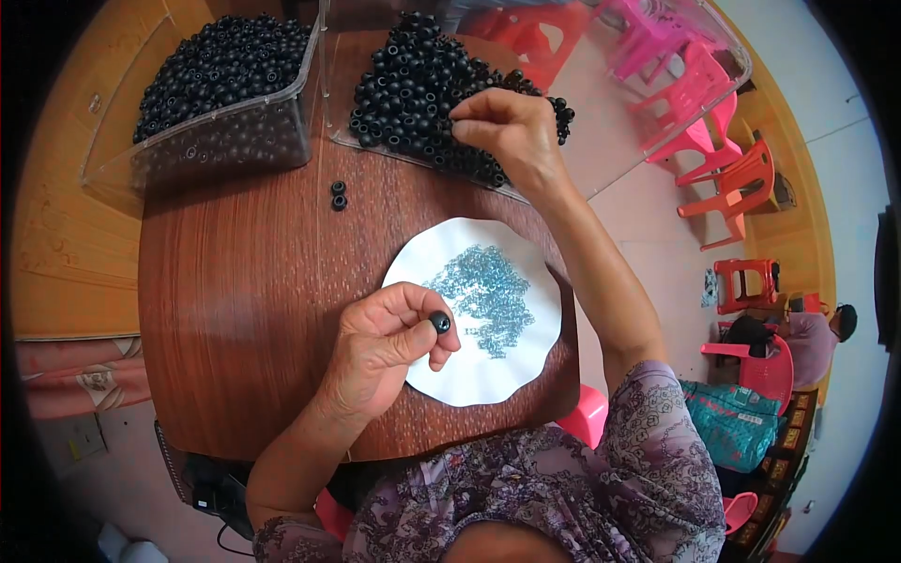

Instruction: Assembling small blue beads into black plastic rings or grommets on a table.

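Note:
Between thumb and forefinger, my left hand [385,349] pinches a round black bead [439,322] with a hole in it. That hand is in front of the left rim of a white plate [424,246] with a wavy edge. Many tiny shiny grey-green pieces [483,286] lie spread on the plate, too small to name. My right hand [507,129] is over a heap of black beads [404,98] in the right clear bin, its fingertips closed in a pinch. Whether a bead is between those fingertips is hidden.
Another clear bin [216,150], heaped with black beads, stands at the far left. Two loose beads [339,195] lie on the brown wooden table [235,281]. Pink and orange chairs [723,192], a teal bag [727,422] and a seated person [812,342] are off to the right.

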The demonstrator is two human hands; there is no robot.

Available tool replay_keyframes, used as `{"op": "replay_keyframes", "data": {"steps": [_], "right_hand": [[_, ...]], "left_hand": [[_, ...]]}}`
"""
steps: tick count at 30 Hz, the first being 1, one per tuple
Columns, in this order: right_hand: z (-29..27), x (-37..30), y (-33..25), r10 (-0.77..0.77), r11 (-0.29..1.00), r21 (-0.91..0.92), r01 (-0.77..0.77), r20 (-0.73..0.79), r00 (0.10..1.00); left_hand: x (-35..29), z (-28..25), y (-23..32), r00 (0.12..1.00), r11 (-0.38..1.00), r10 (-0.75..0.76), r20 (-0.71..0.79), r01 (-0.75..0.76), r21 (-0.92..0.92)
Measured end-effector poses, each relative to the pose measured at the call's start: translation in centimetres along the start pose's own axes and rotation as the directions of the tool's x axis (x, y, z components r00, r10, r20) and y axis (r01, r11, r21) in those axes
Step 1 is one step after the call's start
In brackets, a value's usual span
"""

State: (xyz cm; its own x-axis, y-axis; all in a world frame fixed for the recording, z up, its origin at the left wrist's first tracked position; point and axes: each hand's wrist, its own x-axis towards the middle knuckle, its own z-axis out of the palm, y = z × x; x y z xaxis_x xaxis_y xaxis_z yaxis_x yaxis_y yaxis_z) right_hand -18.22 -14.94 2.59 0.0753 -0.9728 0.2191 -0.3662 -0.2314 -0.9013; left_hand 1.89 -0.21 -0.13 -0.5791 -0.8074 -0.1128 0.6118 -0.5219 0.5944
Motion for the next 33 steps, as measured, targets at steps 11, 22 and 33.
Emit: {"op": "replay_keyframes", "data": {"steps": [11,22,33], "right_hand": [[-0.1,-9.5,-4.8,0.138,0.886,0.394,-0.245,0.280,0.950],[0.6,-13.3,-6.2,0.082,0.919,0.359,-0.160,0.223,0.971],[1.7,-14.0,-5.6,-0.087,0.947,0.319,0.040,0.134,0.987]], "left_hand": [[0.2,0.0,-0.2,0.995,0.995,0.100,-0.002,-0.100,0.016],[0.2,-0.5,-0.2,0.995,0.995,0.096,-0.018,-0.096,-0.035],[0.0,-0.2,-0.4,0.995,0.993,0.098,-0.015,-0.099,-0.059]]}}
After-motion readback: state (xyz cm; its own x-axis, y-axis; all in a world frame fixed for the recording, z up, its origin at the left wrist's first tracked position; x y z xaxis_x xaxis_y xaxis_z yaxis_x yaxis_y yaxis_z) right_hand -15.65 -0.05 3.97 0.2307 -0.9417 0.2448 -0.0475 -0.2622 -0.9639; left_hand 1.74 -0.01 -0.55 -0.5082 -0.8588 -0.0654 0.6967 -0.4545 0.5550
